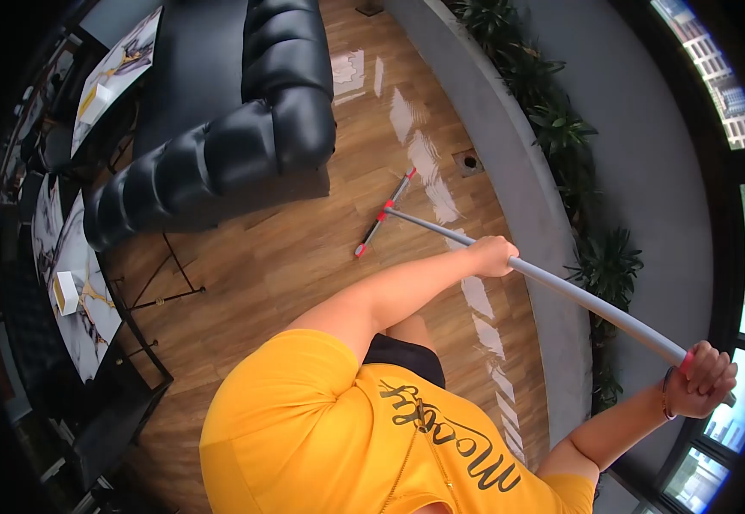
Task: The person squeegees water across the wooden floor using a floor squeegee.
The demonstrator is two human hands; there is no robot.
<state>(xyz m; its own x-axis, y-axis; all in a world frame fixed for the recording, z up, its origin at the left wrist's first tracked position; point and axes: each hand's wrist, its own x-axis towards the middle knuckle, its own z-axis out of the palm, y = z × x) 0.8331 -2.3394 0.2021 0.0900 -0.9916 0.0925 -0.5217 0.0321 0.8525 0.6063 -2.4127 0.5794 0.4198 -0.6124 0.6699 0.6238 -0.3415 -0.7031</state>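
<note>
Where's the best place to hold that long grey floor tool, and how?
I'd grip the grey pole with both hands: right hand wrapped over it near the red band at its upper end, left hand partway down. It's long, slim and straight, sloping to a wide head on the floor, so spaced hands should steer it well.

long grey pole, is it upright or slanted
Slanted: the pole runs at an angle from its crosspiece on the floor, through the left hand, to the right hand near its other end.
</note>
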